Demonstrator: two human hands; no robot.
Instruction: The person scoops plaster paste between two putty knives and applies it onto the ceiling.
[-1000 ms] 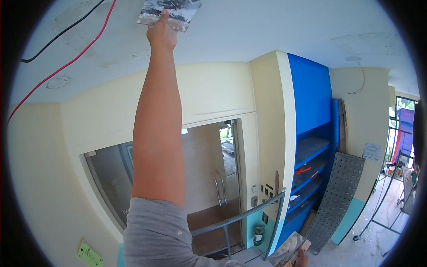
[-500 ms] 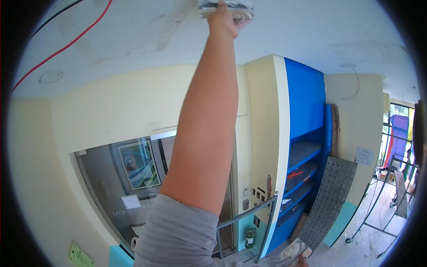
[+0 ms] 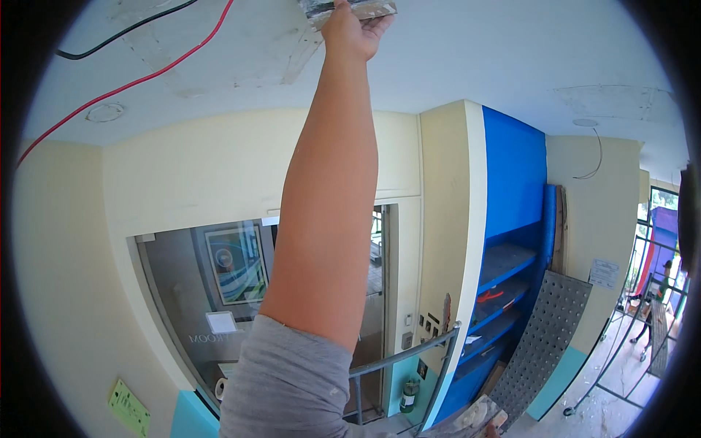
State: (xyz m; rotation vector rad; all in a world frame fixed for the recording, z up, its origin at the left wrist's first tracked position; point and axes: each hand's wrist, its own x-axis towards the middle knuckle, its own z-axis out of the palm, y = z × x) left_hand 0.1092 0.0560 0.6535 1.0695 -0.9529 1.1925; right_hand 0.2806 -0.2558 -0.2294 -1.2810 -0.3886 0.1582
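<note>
My left hand (image 3: 349,33) is raised overhead against the ceiling at the top edge of the picture. Its fingers are closed around a wide putty knife (image 3: 369,10) with a metal blade smeared white, partly cut off by the frame. Low on the right, a small part of my right hand (image 3: 492,431) shows beside a flat board (image 3: 467,421) that bears white, paste-like compound. Most of that hand is out of frame, though its fingers appear closed at the board's edge. The white ceiling (image 3: 467,58) has rough, patched areas near the knife.
A red cable (image 3: 157,73) and a black cable (image 3: 124,33) hang at upper left. Below stands a curved metal rail (image 3: 401,358). Blue shelves (image 3: 504,292), a perforated metal plank (image 3: 544,328) and a wheeled scaffold (image 3: 610,365) are to the right. A person (image 3: 661,292) is far off.
My left hand and the putty knife have shifted slightly left in the picture. The view has tilted a little, so the room sits lower and farther right. A distant person now shows at the right.
</note>
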